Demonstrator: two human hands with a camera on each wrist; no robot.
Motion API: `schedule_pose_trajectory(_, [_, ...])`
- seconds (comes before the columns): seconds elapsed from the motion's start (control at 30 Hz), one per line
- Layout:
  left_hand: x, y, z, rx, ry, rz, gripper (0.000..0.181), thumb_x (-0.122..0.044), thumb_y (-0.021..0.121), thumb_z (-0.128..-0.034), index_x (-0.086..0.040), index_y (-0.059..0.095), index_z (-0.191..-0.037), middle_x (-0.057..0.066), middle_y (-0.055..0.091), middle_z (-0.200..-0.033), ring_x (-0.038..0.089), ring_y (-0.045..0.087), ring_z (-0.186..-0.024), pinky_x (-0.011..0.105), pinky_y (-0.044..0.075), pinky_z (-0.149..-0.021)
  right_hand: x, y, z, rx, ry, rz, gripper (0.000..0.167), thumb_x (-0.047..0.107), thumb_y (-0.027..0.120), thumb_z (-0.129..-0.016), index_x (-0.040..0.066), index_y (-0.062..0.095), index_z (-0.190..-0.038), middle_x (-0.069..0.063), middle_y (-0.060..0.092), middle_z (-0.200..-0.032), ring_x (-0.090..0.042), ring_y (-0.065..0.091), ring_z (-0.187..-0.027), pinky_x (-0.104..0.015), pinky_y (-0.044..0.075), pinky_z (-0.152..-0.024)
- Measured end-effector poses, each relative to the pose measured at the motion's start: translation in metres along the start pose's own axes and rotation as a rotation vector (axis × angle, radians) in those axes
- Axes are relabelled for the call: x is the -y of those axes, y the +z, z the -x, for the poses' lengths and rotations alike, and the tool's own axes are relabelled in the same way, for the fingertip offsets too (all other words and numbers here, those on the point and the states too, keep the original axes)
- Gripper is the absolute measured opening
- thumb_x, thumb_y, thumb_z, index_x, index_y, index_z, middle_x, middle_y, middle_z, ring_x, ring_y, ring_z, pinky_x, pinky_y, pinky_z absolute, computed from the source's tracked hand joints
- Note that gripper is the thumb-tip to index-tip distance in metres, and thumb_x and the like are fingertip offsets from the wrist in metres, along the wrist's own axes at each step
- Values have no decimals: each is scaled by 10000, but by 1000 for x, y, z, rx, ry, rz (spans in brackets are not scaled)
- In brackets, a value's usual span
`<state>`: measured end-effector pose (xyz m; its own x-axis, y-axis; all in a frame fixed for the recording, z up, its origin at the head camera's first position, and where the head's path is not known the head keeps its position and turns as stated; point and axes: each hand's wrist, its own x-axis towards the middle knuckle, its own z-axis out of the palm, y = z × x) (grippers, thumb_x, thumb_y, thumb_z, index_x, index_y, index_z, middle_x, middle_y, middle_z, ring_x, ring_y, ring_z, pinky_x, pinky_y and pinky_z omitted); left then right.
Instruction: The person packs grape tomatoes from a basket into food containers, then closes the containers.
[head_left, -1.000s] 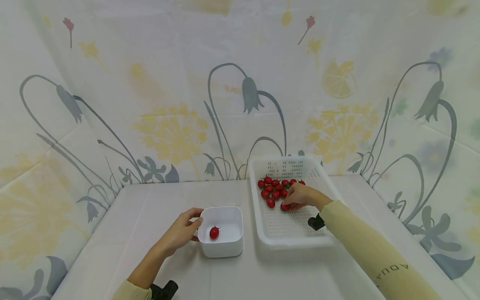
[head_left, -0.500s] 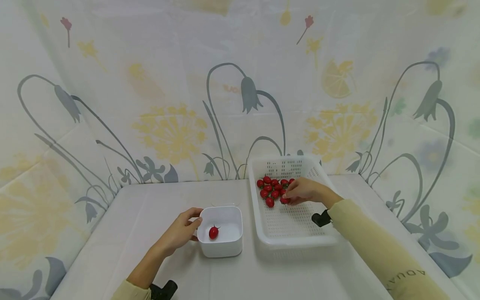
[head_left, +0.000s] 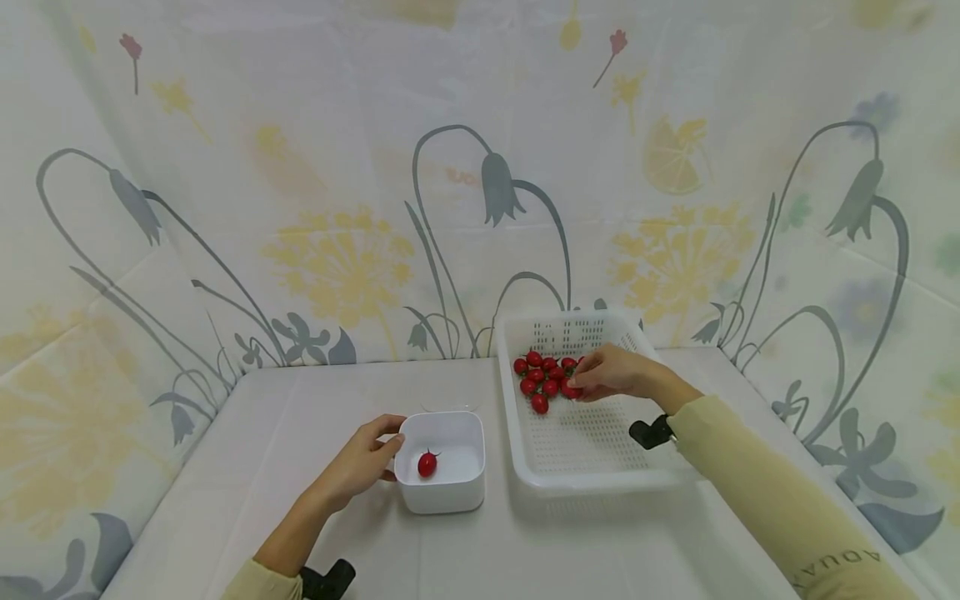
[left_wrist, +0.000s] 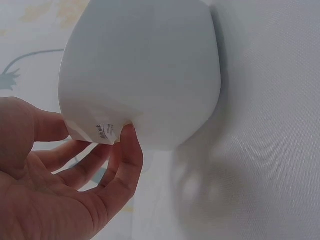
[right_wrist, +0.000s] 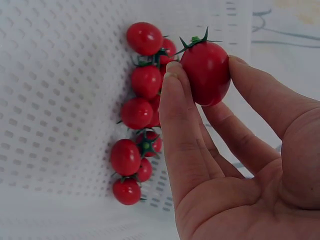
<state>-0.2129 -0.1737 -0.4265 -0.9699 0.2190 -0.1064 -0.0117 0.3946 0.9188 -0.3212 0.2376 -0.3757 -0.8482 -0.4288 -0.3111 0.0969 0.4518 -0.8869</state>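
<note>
A cherry tomato (right_wrist: 206, 74) with a green calyx is pinched between the thumb and fingertips of my right hand (head_left: 617, 373), over the white perforated basket (head_left: 592, 483). Several more cherry tomatoes (head_left: 536, 377) lie in the basket's far left part, partly behind that hand. To the left stands a small white square box (head_left: 442, 500), holding one cherry tomato (head_left: 427, 464). My left hand (head_left: 365, 458) grips the box's left side, thumb at the rim and fingers against the outer wall. In the left wrist view, a small printed label (left_wrist: 105, 132) shows on the box between the fingers.
Box and basket stand side by side on a white-covered table (head_left: 300, 433). Behind the box lies a faint clear round-edged object (head_left: 450, 407), hard to make out. A flower-printed cloth (head_left: 337, 167) hangs at the back and sides.
My right hand has risen slightly and moved a little right and back, with the cherry tomato in its fingers. My left hand and the box have stayed in place.
</note>
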Motion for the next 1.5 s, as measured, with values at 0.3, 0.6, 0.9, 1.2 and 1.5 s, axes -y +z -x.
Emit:
schedule_pose_trajectory(0.3, [-1, -2, 1, 1, -2, -1, 368, -108, 507, -1070, -9, 513, -1424, 225, 511, -1432, 352, 630, -1113, 400, 631, -771, 11, -3, 8, -1, -12, 27, 249, 47, 630, -987, -154, 640, -1135, -114, 735, -989, -208, 722, -884, -406, 590, -928])
schedule_pose_trajectory(0.6, [-1, -1, 1, 6, -7, -8, 381, -120, 515, -1069, -7, 503, -1433, 227, 506, -1438, 353, 628, -1119, 407, 632, -773, 17, -4, 17, -7, -23, 38, 294, 67, 633, -990, -153, 624, -1184, -168, 715, -1057, -258, 717, -944, -391, 592, -925])
schedule_pose_trajectory(0.9, [-3, 0, 1, 4, -6, -14, 387, -123, 521, -1067, 5, 499, -1432, 229, 513, -1430, 339, 637, -1111, 426, 632, -774, 22, -1, 23, -14, -39, 30, 319, 100, 650, -999, -132, 618, -1216, -190, 701, -1135, -347, 701, -1045, -394, 589, -931])
schedule_pose_trajectory(1.2, [-2, -1, 0, 10, -9, -16, 386, -122, 517, -1068, 4, 497, -1433, 233, 503, -1438, 342, 633, -1116, 419, 632, -774, 27, 6, 31, -25, -66, 35, 328, 119, 675, -985, -122, 630, -1204, -175, 694, -1102, -304, 706, -1008, -406, 593, -924])
schedule_pose_trajectory(1.5, [-3, -1, 0, 11, -4, -16, 388, -122, 516, -1068, 2, 495, -1435, 229, 501, -1440, 345, 632, -1122, 418, 632, -775, 42, 17, 40, -34, -104, 42, 352, 133, 675, -991, -117, 622, -1233, -179, 683, -1143, -270, 708, -1021, -455, 563, -978])
